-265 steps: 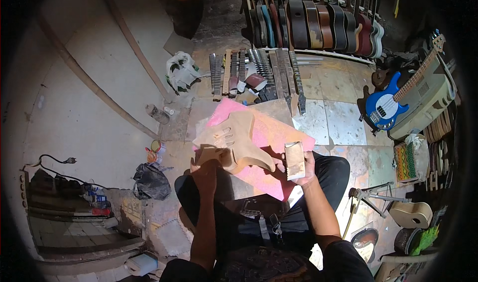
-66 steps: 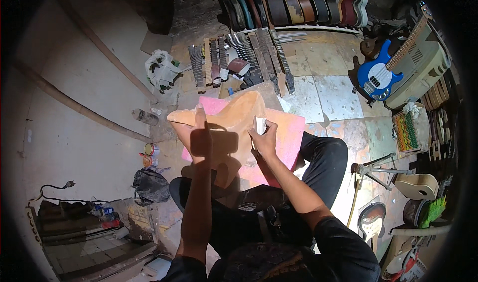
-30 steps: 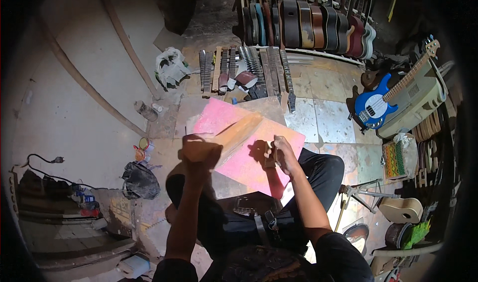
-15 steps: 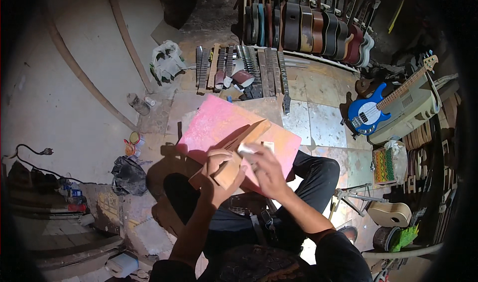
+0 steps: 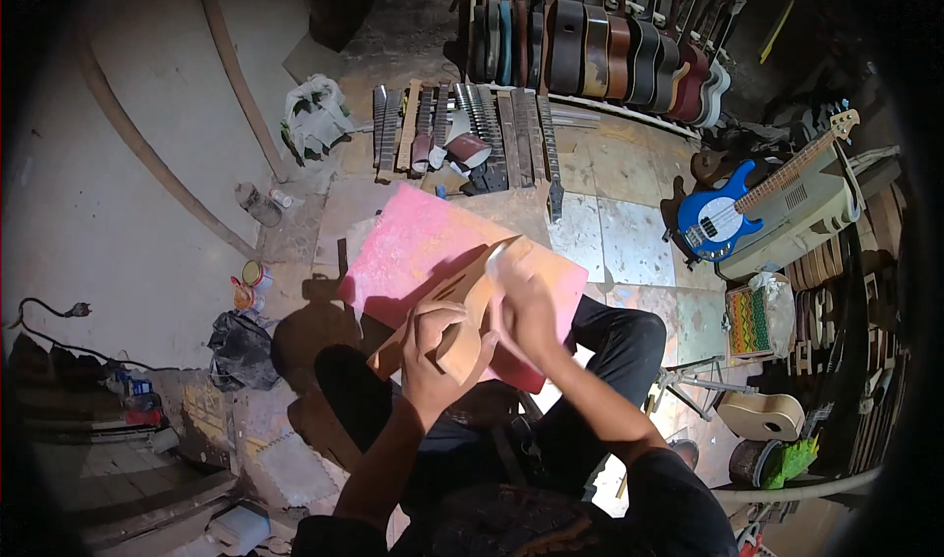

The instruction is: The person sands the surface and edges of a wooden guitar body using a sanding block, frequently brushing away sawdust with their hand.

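Note:
Over my lap, my left hand (image 5: 431, 355) is closed around a light-brown wooden piece (image 5: 462, 346) with a curved end, fingers on its left side and thumb on its right. It lies slanted, its far end pointing away over a pink board (image 5: 403, 237) that rests across my legs. My right hand (image 5: 531, 316) is closed, slightly blurred, at the far part of the wood. A small whitish pad or folded sheet (image 5: 500, 259) shows at its fingertips, pressed to the wood; its exact kind cannot be made out.
Beyond the board lie several guitar necks (image 5: 462, 129) with reddish-brown sandpaper rolls (image 5: 466, 150) on them. Guitars stand in a rack (image 5: 629, 56) at the back. A blue bass (image 5: 721, 213) leans at right, above a small unfinished guitar body (image 5: 762, 415). A black plastic bag (image 5: 243, 351) sits at left.
My right hand has slid away from me along the wood with the whitish pad. My left hand still grips the piece, which has shifted slightly to the right.

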A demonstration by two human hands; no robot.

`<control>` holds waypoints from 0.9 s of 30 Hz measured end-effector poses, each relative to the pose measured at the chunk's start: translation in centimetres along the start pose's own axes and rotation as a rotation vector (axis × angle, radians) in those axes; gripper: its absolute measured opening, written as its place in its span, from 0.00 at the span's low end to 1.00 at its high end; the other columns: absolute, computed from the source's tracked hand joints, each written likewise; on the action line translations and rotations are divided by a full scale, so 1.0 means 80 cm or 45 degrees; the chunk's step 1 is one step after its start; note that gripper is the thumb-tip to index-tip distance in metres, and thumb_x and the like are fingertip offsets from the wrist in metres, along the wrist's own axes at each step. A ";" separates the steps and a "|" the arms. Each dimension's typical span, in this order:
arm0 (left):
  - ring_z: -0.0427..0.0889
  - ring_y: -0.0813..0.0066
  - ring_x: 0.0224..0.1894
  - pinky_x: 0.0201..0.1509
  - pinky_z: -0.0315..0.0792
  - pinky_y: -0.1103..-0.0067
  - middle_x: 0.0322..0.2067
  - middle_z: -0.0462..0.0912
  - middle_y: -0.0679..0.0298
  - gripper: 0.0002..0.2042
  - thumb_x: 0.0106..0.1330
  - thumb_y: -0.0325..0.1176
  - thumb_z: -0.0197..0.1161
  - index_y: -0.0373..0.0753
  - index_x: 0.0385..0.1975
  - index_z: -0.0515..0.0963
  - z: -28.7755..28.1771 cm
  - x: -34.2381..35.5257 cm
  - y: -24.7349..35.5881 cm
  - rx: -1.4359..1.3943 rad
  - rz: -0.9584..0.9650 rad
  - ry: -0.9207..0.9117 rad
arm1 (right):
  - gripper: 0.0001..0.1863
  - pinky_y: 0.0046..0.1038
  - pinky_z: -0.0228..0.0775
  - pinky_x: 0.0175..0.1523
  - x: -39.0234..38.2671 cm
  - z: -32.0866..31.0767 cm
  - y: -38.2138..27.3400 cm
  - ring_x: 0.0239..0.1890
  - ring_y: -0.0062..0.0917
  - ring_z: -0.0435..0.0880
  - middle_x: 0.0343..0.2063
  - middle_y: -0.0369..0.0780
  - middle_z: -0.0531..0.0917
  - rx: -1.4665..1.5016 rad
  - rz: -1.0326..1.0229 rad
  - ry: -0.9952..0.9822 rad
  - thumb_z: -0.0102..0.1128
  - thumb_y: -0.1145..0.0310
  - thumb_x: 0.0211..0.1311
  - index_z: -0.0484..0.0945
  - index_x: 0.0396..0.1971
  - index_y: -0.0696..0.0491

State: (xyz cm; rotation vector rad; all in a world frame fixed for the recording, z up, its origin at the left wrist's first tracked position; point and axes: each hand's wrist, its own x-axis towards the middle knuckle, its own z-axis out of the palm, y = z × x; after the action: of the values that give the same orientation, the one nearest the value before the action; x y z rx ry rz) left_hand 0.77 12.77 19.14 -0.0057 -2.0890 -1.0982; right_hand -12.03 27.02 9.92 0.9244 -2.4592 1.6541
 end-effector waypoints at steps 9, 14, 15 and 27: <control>0.81 0.57 0.45 0.51 0.77 0.65 0.44 0.76 0.54 0.27 0.54 0.26 0.81 0.38 0.50 0.69 -0.006 -0.008 -0.019 0.024 -0.027 -0.008 | 0.38 0.37 0.65 0.26 0.002 -0.001 -0.016 0.14 0.37 0.71 0.15 0.43 0.79 -0.231 -0.344 0.014 0.62 0.89 0.45 0.83 0.63 0.53; 0.81 0.55 0.44 0.49 0.78 0.64 0.43 0.77 0.54 0.28 0.53 0.27 0.81 0.39 0.50 0.69 -0.007 -0.009 -0.017 0.055 -0.012 -0.004 | 0.29 0.30 0.63 0.21 0.020 -0.019 0.023 0.11 0.29 0.71 0.11 0.39 0.74 -0.052 -0.230 -0.072 0.58 0.84 0.57 0.83 0.61 0.53; 0.81 0.55 0.44 0.50 0.78 0.64 0.43 0.77 0.54 0.28 0.53 0.27 0.81 0.38 0.50 0.70 -0.004 -0.007 -0.016 0.030 -0.016 -0.005 | 0.27 0.28 0.60 0.19 0.032 -0.018 0.033 0.10 0.26 0.69 0.11 0.38 0.73 -0.157 -0.303 0.055 0.57 0.82 0.61 0.83 0.61 0.53; 0.82 0.60 0.45 0.51 0.77 0.67 0.43 0.80 0.56 0.24 0.55 0.27 0.80 0.39 0.49 0.73 -0.015 0.002 -0.003 0.070 -0.030 -0.010 | 0.32 0.29 0.66 0.29 0.009 0.001 -0.029 0.23 0.37 0.77 0.20 0.45 0.82 -0.227 -0.253 0.012 0.58 0.85 0.56 0.82 0.63 0.52</control>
State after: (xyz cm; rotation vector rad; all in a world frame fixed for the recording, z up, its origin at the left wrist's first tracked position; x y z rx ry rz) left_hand 1.30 11.69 19.49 0.0415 -2.1306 -1.0560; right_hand -11.48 26.01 12.10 1.0915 -2.3706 1.3507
